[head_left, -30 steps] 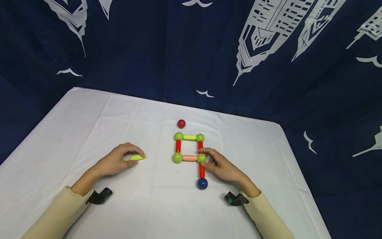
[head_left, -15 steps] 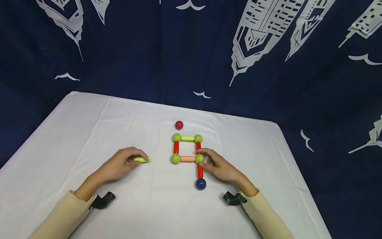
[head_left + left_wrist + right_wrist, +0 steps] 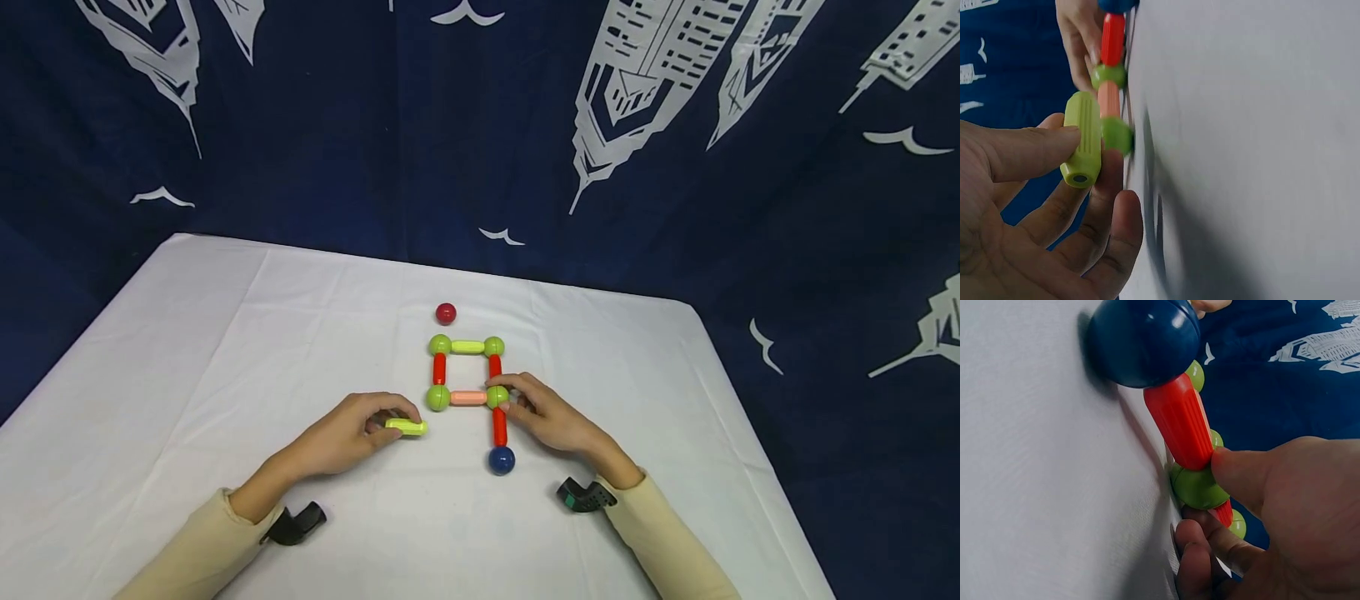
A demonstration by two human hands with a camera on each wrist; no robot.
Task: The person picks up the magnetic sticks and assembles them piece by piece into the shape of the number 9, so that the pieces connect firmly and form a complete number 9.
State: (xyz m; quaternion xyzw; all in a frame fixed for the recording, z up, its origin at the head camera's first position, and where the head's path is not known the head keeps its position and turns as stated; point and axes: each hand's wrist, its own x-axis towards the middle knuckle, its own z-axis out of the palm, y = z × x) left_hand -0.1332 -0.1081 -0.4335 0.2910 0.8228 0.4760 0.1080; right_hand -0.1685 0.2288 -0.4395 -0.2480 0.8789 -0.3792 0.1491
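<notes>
Between thumb and fingers my left hand (image 3: 360,433) pinches a yellow-green magnetic rod (image 3: 1085,139), with a dark magnet dot in its end. The rod is just left of and below a square of magnetic rods and green balls (image 3: 438,397) lying on the table. A pink rod (image 3: 468,398) forms the square's near side. My right hand (image 3: 551,417) pinches the near-right green ball (image 3: 1199,487) between thumb and fingers. From that ball a red rod (image 3: 1180,422) runs toward me to a dark blue ball (image 3: 502,460).
A loose red ball (image 3: 446,313) lies just beyond the square. White cloth covers the table (image 3: 225,367); behind its far edge hangs a dark blue curtain (image 3: 337,150) printed with white buildings and birds. Each wrist wears a black camera (image 3: 296,524).
My left hand has moved right and toward me with the yellow-green rod, now close to the square. The right hand keeps its grip on the ball. The head view has shifted slightly.
</notes>
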